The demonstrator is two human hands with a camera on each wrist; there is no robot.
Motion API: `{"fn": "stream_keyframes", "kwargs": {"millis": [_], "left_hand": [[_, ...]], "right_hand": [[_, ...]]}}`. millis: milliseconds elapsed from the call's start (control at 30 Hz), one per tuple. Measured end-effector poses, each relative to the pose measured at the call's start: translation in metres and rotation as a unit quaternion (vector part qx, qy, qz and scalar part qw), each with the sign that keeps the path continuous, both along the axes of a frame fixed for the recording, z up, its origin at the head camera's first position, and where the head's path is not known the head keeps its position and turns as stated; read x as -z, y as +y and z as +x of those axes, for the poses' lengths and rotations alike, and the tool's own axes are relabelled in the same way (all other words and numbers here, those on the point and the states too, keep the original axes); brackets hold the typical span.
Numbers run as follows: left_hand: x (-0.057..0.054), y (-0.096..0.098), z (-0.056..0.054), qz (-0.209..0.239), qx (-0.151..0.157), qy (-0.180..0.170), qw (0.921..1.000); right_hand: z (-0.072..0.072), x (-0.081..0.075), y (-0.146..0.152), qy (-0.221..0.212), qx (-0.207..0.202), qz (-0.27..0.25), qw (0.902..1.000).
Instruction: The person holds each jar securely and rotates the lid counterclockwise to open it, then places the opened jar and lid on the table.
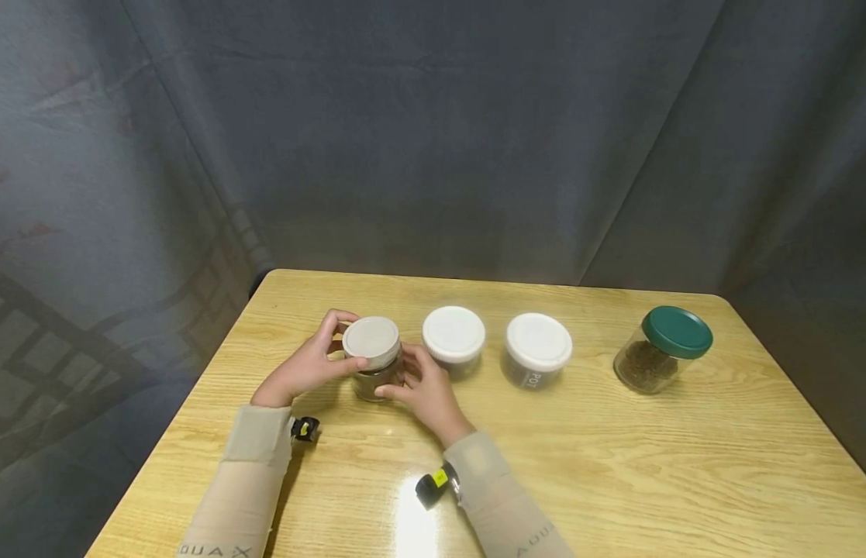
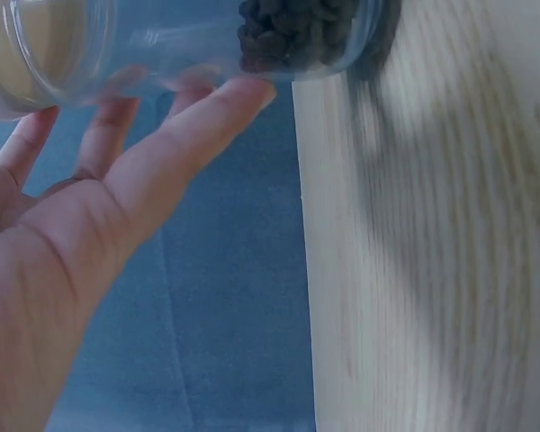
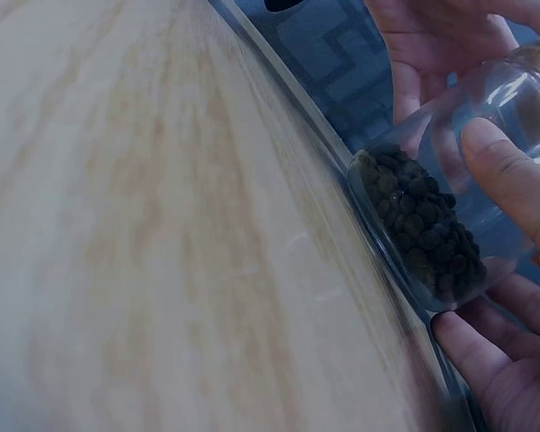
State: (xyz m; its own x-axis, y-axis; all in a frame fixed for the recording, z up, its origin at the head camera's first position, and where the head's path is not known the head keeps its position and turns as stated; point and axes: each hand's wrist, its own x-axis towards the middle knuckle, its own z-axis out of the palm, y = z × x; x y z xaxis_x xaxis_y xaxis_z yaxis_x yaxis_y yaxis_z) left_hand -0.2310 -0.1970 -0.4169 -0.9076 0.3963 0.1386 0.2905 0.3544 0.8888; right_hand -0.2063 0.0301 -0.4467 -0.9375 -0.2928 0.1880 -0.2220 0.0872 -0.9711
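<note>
Clear jar [image 1: 367, 386], upright near the left end of the surface [image 1: 614, 457]. Base on the surface or just off it, can't tell. Pale lid [image 1: 372, 339] on top, seems seated; thread not visible. Inside: dark, small, rounded pieces [image 3: 423, 225], lower part only, clear space above. Glass or plastic, can't tell.

Left hand [image 1: 310, 364]: fingers curled round the lid and upper jar, thumb at the near side of the lid. Right hand [image 1: 426, 391]: fingers round the body lower down, thumb in front, other fingers on the right side and near the base. Both grips narrow, on the same jar. High-low split likely lets one hand control the lid while the other steadies the body; two hands also keep a smooth round wall from slipping.

Just right of the right hand: a white-lidded jar [image 1: 453, 335], contents can't be made out. Next, another white-lidded jar [image 1: 539, 345] with printed lettering on its side, contents unclear too. Well apart, far right: green-lidded jar [image 1: 656, 356], brown granular fill, clear wall. All three lidded, spaced in a rough row, probably so each can be reached separately. Dark curtain [image 1: 433, 139] behind.
</note>
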Motion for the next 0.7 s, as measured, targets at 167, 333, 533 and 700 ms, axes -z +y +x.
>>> {"fn": "stream_keyframes", "kwargs": {"millis": [167,333,533,700], "left_hand": [[0.001,-0.002,0.0,0.001,0.001,-0.006,1.0],[0.001,-0.003,-0.001,0.0,0.005,-0.015,0.9999],[0.001,-0.003,0.0,0.016,0.014,-0.029,0.9993],[-0.005,-0.002,0.001,0.012,-0.005,0.048,0.9988]], "right_hand": [[-0.001,0.001,-0.001,-0.001,0.003,0.002,1.0],[0.0,0.001,-0.001,-0.004,0.006,0.004,1.0],[-0.002,0.005,0.0,0.005,0.005,0.002,1.0],[-0.017,0.032,-0.002,0.006,0.008,0.014,0.9998]]}}
